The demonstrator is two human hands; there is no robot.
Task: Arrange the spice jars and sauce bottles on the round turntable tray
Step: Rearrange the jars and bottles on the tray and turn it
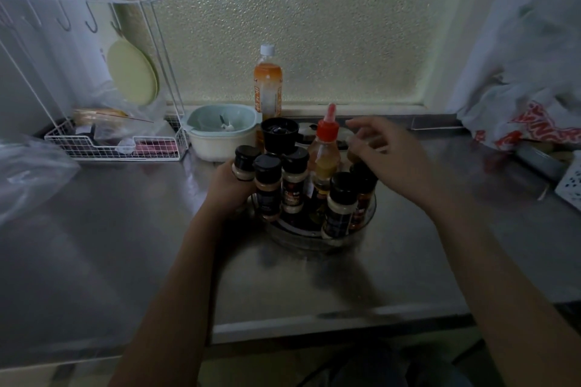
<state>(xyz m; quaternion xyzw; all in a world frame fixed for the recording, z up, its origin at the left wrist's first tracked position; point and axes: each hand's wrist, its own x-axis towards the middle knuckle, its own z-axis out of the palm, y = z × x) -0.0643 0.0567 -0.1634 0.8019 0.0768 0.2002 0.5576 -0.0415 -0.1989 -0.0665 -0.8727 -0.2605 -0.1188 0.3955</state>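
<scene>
Forearms reached in over steel counter [94, 245] toward round turntable tray [314, 237], the landmark. Left hand [229, 185] at tray's left edge, fingers wrapped round a black-lidded spice jar [244, 166], not yet set down. Right hand [386, 154] hovered over tray's far-right side, fingers loose, holding nothing. On tray: approx. five more jars w/ red-capped sauce bottle [325, 154] at the back. Best to lower jar upright into left gap, steady neighbours w/ free hand.
</scene>
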